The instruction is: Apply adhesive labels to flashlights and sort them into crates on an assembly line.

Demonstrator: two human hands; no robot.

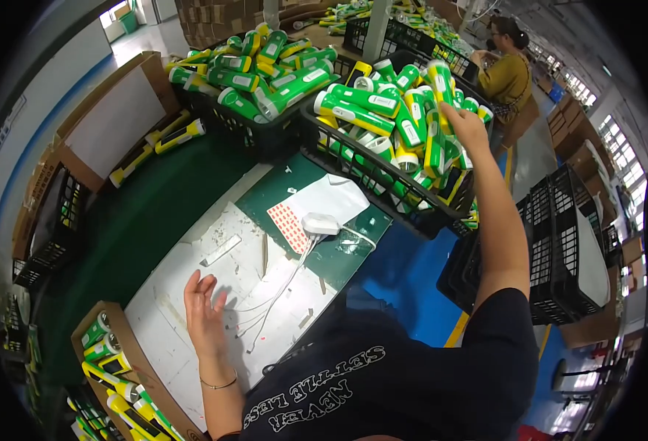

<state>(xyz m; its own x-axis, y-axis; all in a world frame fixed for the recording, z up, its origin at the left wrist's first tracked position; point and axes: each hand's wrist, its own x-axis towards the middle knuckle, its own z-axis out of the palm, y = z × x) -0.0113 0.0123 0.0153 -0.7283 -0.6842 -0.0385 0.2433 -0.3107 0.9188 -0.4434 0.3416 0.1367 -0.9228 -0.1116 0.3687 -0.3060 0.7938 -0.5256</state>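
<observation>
Left hand (pixel 206 316) is hovering over the white counter (pixel 166 312) at lower left, fingers loosely spread. Right hand (pixel 468 128) is touching a green-and-yellow flashlight (pixel 440 77) atop the heaped black crate (pixel 361 170), upper right of center; no telling whether those fingers are pinching it.

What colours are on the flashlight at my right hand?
The flashlight is green and yellow, with a whitish label; the head view shows it best.

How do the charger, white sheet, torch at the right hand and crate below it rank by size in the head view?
1. Crate
2. White sheet
3. Torch and charger: too close to rank, though the torch looks longer.
</observation>
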